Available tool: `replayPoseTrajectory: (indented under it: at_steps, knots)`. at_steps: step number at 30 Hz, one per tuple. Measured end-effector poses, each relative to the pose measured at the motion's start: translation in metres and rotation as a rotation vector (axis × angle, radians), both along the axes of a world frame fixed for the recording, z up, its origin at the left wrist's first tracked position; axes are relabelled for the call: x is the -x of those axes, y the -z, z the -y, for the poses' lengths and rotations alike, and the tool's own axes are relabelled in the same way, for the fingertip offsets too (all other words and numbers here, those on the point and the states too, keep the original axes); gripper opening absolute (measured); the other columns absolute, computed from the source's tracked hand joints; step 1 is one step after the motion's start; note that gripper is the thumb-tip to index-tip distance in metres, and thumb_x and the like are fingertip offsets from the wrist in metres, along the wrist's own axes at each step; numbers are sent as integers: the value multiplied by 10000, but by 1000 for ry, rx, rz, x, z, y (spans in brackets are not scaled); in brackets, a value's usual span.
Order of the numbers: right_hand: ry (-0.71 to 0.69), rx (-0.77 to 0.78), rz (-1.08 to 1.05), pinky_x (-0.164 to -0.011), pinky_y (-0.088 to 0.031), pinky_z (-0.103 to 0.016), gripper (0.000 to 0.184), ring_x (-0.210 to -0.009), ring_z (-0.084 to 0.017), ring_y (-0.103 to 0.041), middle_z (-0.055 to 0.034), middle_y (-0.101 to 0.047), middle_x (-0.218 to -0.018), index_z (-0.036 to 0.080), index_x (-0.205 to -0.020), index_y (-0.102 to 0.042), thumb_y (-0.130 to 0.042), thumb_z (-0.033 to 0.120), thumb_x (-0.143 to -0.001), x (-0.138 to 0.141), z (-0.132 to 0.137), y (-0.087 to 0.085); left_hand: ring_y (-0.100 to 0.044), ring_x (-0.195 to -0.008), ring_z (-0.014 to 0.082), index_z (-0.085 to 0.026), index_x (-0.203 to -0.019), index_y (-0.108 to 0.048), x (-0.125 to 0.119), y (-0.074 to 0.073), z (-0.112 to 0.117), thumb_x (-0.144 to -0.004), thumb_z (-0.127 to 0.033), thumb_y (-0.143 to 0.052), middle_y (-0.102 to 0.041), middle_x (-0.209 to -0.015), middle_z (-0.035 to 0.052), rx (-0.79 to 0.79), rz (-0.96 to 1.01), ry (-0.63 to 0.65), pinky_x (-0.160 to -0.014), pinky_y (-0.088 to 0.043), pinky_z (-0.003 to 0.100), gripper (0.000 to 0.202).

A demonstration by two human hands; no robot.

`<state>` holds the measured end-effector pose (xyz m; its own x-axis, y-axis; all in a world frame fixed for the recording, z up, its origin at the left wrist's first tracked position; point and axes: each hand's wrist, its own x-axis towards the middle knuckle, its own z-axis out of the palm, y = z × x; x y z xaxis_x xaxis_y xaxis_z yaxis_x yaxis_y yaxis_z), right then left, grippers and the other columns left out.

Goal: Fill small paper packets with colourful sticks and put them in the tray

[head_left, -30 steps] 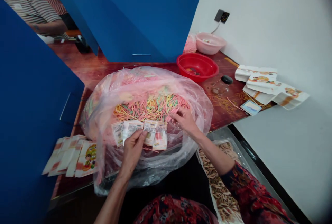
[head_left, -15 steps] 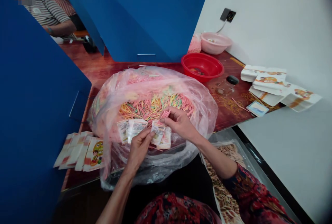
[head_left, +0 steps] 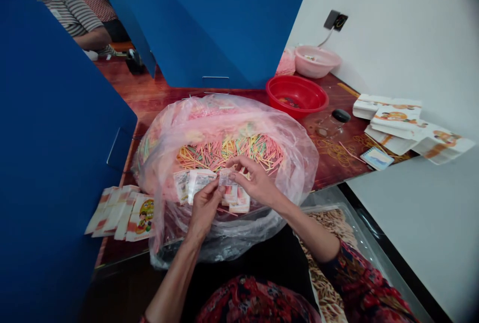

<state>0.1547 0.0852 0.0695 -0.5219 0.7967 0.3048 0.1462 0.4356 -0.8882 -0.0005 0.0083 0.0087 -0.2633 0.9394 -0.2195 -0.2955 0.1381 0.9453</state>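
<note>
Between thumb and fingers, my left hand point(head_left: 205, 206) pinches a small printed sachet point(head_left: 229, 189) by its left side. Pink sticks show through the sachet's clear part. My right hand point(head_left: 256, 181) is closed at the sachet's upper right, thumb on its top edge and index finger curved above. More sachets point(head_left: 201, 182) lie just left of it, and another sachet point(head_left: 241, 202) lies under its lower right. Behind my hands, a large clear plastic bag point(head_left: 295, 143) lies open around a heap of thin pink, yellow and green sticks point(head_left: 224, 151).
Printed packet stacks point(head_left: 140, 218) lie at the left table edge, with more packets point(head_left: 396, 116) at right. A red basin point(head_left: 299, 96), pale pink basin point(head_left: 316, 61), jar point(head_left: 335, 122) and notebook point(head_left: 377, 157) stand or lie rightward. Blue partitions point(head_left: 224, 24) enclose the table; a person sits beyond.
The pink sticks in my right hand have gone into the sachet. My right fingers now hold the sachet's top edge. The view has shifted slightly.
</note>
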Motion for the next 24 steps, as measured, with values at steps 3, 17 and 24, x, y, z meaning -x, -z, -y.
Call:
replayPoseTrajectory:
  at_steps: [3, 17, 24]
  knots:
    - [52, -25, 7, -937, -449, -361, 290, -1024, -189, -605, -54, -670, -1222, 239, -1215, -618, -612, 238, -925, 6, 5, 8, -684, -697, 147, -194, -1047, -781, -1, -4, 0, -707, -476, -855, -780, -873, 19, -21, 59, 2, -646, -568, 255, 448]
    - [350, -231, 950, -818, -397, -335, 204, -919, -235, -577, -107, -670, -971, 170, -917, -735, -536, 132, -944, -84, -46, 69, -643, -615, 110, -162, -916, -773, 4, 6, -3, -609, -460, -923, -749, -738, -4, 58, 123, -131, -610, -525, 211, 453]
    - [190, -320, 867, -831, -425, -337, 215, -888, -222, -549, -96, -645, -959, 181, -881, -673, -490, 75, -917, -94, -54, 80, -636, -586, 128, -167, -915, -777, -3, 4, -2, -644, -492, -892, -746, -728, -2, 69, 52, -79, -585, -530, 244, 438]
